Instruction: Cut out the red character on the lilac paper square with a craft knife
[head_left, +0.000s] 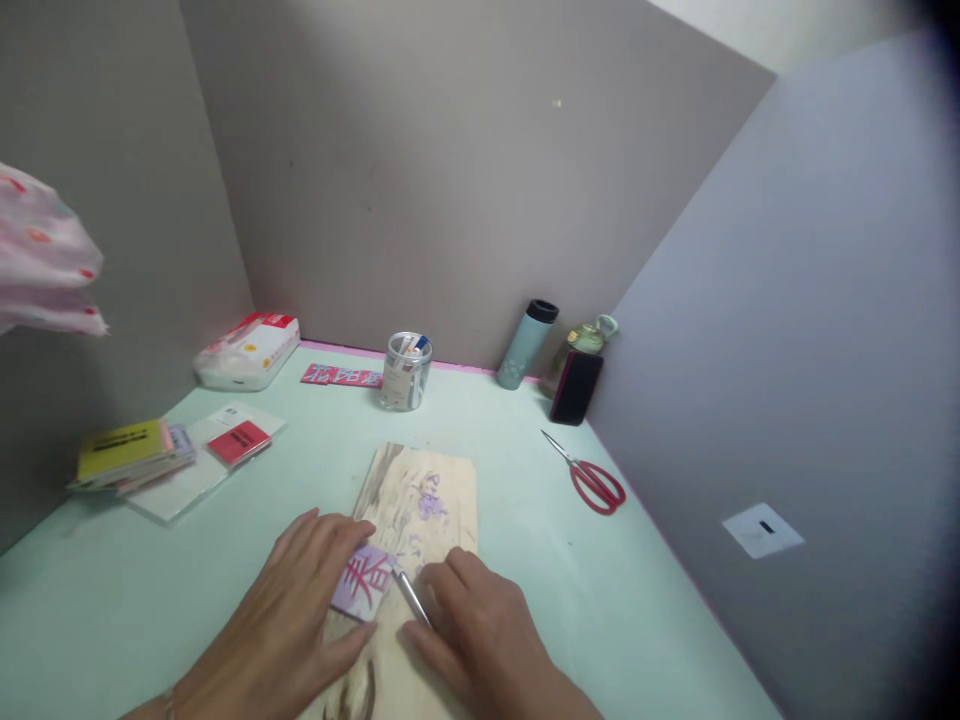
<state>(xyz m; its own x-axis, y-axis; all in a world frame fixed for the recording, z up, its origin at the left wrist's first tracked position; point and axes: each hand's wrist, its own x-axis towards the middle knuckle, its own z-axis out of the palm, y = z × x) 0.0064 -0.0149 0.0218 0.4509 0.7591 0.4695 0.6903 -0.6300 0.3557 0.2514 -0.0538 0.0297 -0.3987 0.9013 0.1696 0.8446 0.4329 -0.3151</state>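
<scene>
A pale wooden board [439, 490] lies on the mint-green table [525, 560] in front of me. On it sits a small lilac paper piece [365, 584] bearing a red character. My left hand [300, 610] rests flat on the board, fingers pressing the paper's left edge and holding it down. My right hand [480, 625] is closed around a thin metal-tipped craft knife [411, 594], whose tip meets the paper's right edge. Small lilac scraps [430, 500] lie higher on the board.
Red-handled scissors [592, 478] lie to the right. At the back stand a clear jar [406, 371], a teal flask [526, 344], a dark phone [575, 387] and a tissue pack [247, 351]. Booklets [131, 452] and a red card [238, 441] are at left. Grey partitions enclose the table.
</scene>
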